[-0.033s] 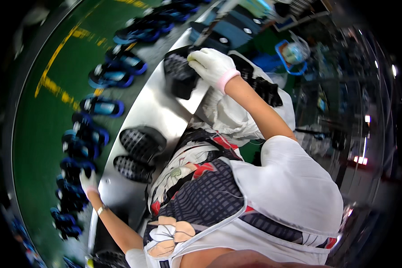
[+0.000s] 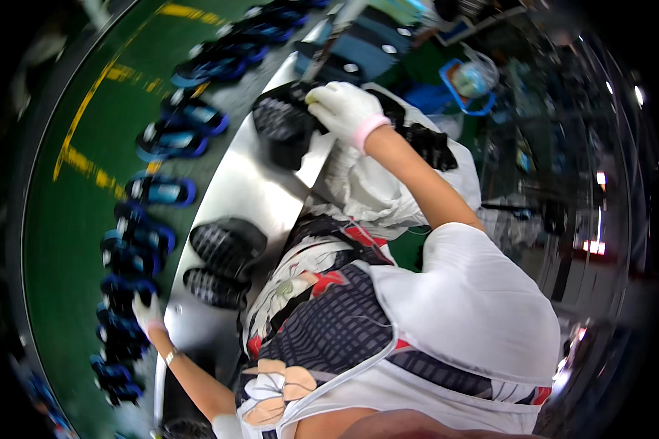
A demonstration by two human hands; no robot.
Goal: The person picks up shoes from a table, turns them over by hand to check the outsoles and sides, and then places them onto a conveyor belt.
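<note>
My right hand [image 2: 344,111], in a white glove with a pink cuff, is closed with its fingertips on the edge of a black patterned shoe piece [image 2: 284,128]. That piece is over the far part of the shiny metal bench [image 2: 227,179]. My left hand [image 2: 149,316], also gloved, reaches past the bench's left edge. Its thumb and fingers are apart beside a dark blue-and-black sandal [image 2: 128,289], and whether they touch it I cannot tell. Two black grid-patterned shoe pieces [image 2: 227,247] lie side by side on the bench between my arms.
A row of blue-and-black sandals [image 2: 161,190] runs along the left of the bench, by a green surface [image 2: 73,241] with yellow lines. Flat blue-grey pieces [image 2: 359,44] lie at the far end. Right are a white bag [image 2: 359,179] and a blue basket [image 2: 482,110].
The whole view has shifted slightly, with the bench, sandals and shoe pieces appearing a little lower and further left. My left hand is slightly lower in view; my right hand stays at its shoe piece.
</note>
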